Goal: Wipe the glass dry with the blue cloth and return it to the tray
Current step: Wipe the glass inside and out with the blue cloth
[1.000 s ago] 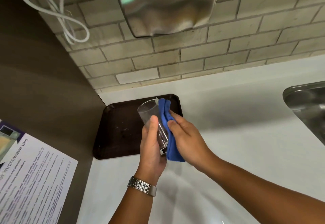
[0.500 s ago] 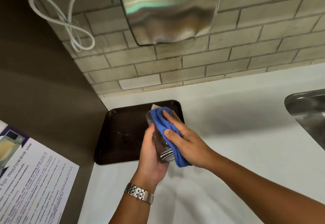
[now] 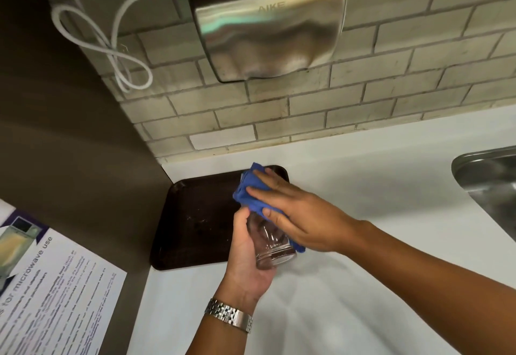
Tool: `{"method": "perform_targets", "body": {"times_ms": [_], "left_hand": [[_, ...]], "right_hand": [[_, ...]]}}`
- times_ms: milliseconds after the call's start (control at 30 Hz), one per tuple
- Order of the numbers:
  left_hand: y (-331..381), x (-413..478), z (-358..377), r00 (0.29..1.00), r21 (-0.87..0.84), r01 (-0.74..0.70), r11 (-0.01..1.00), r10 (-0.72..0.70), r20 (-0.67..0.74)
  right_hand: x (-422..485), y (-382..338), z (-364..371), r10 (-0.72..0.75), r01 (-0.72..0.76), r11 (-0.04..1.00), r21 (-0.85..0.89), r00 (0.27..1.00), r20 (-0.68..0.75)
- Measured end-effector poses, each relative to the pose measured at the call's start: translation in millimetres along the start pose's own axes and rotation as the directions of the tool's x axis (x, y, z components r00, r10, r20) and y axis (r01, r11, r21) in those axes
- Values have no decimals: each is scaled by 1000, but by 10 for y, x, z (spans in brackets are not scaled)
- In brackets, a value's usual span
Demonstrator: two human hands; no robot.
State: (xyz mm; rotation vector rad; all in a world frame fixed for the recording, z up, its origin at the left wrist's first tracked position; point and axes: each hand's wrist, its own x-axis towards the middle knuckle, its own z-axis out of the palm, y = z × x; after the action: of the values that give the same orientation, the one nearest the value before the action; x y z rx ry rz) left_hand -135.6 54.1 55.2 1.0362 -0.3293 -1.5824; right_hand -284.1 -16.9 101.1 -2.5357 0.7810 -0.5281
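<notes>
The fingers (image 3: 252,246) of the left hand (image 3: 247,254) are closed around the lower half of the glass (image 3: 272,246), thumb up the near side, heavy base toward the wrist. The glass is held tilted in the air, mouth pointing away, just above the near right corner of the tray (image 3: 192,220) and not resting on it.

The right hand (image 3: 304,215) lies flat, fingers (image 3: 268,186) extended rather than curled, pressing the blue cloth (image 3: 248,190) over the upper wall and mouth end of the glass. A second ago the cloth sat along the right side of the glass, pinched between fingertips; half a second ago it had ridden up over the rim. Now it covers the top end entirely, and the palm bears down on it — the wipe has progressed from side wall to rim.

Judgement: drying is under way and well advanced on the outside; whether the inside has been reached cannot be told. The return to the tray is not yet done.

Beyond the hands — a white counter (image 3: 363,187), a steel sink (image 3: 491,176) well to the right, a hand dryer (image 3: 268,25) on the tiled wall above.
</notes>
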Motion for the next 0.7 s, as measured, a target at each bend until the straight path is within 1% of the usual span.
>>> {"method": "perform_targets", "body": {"times_ms": [33,67,100,133,200,233,267,333,367,400,433,467,500,533,567,633,700], "left_hand": [[9,0,5,1000,7,-2,1000,2,4],[20,-6,13,1000,10,-3,1000,2,5],[30,-10,18,1000,4,-2,1000,2,3],[35,-16,30,1000,-7,1,1000,-1,5],[34,-29,53,1000,-43,17,999,-17,5],[38,-29,67,1000,-55,19,998,-19,-2],[46,-32,77,1000,-57,10,998,-10,-5],[52,-23,70,1000,-48,-27,998,27,12],[53,-19,59,999,-50,-43,998,45,24],[49,-24,56,998,-57,-50,997,52,29],[44,-27,56,998,-63,-53,997,54,28],[39,-26,61,998,-62,-59,996,61,21],[34,-16,59,997,-54,-74,996,75,10],[39,-2,60,995,-39,-96,995,96,-3],[52,12,56,993,-26,-116,993,116,-17],[95,27,28,989,-8,-141,990,141,-47],[129,27,-1,988,-6,-134,991,133,-76]], "right_hand": [[-36,-4,30,-48,50,997,-60,998,28],[-60,2,44,-71,74,995,-74,997,44],[-56,13,37,-60,62,997,-45,998,36],[-45,24,19,-15,15,1000,19,1000,3],[-20,29,11,126,-107,975,196,989,-84],[-20,10,30,164,-132,960,247,980,-113],[-25,-21,65,152,-116,964,240,979,-136],[-63,-49,151,49,-29,989,146,990,-133],[-76,-39,181,25,-5,988,156,991,-129],[-77,-34,191,51,-17,973,229,989,-140],[-73,-48,181,132,-67,929,363,979,-158],[-66,-83,172,259,-139,825,548,955,-148],[-64,-125,183,370,-195,679,708,923,-101],[-66,-172,225,451,-223,546,807,891,-59],[-82,-206,288,505,-237,479,845,862,-45],[-142,-263,427,563,-281,426,860,827,-9],[-184,-286,503,597,-305,365,880,801,30]]}}
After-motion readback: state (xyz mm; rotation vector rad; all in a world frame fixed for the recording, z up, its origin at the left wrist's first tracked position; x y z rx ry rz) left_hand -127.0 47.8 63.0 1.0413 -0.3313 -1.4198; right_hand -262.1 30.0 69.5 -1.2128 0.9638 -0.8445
